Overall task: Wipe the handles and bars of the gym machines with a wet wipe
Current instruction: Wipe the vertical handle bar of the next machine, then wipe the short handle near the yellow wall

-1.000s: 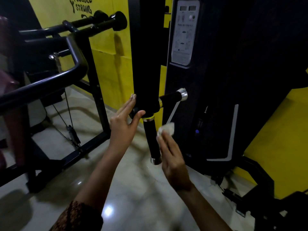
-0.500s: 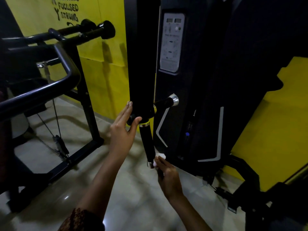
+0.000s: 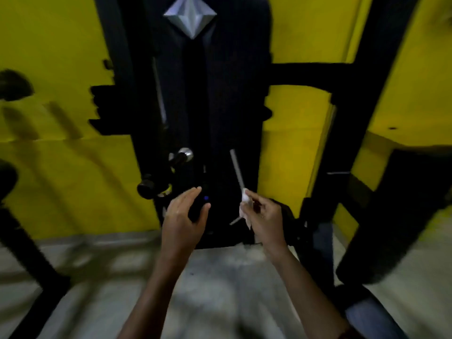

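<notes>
Head view, centre: the wet wipe (image 3: 244, 199) is pinched in the right hand (image 3: 265, 216), the left hand (image 3: 182, 216) is spread empty; the handles (image 3: 182, 156) are untouched, so wiping seemingly remains.

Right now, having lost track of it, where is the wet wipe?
Head view, right of centre: the wet wipe is pinched in the right hand, in front of the black machine, beside the left hand.
</notes>
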The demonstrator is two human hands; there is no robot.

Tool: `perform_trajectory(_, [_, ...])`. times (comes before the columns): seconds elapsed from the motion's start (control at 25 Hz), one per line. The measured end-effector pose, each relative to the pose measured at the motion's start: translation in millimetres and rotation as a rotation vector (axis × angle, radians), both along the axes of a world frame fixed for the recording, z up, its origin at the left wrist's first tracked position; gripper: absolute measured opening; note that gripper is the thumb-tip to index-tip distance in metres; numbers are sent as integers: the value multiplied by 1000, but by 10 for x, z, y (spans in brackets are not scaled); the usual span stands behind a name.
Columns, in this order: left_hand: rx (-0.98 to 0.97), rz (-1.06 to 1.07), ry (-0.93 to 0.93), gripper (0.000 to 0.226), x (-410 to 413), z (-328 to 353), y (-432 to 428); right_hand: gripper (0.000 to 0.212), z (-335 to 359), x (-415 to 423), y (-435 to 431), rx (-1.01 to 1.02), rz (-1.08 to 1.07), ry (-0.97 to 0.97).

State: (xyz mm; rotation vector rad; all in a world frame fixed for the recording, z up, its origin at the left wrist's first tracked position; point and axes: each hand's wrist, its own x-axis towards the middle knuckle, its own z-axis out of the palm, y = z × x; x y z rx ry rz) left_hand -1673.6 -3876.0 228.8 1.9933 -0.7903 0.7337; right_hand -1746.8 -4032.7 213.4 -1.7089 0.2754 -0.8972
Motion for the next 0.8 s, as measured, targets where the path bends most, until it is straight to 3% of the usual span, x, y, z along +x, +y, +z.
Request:
perform_trajectory(0.16, [-21,-324,149,33,-599,13,-381,25,166,-1007,-123,150,-250,-40])
perform_trajectory(0.4, [-2,-723,218,34,-1689,44,-1193,20,322,-2476,-334,62,-659,4])
perform_trajectory(0.8, [29,-1054,338,30,-3071,-63,-2170,26,193,-3993,-715,157,-955,17])
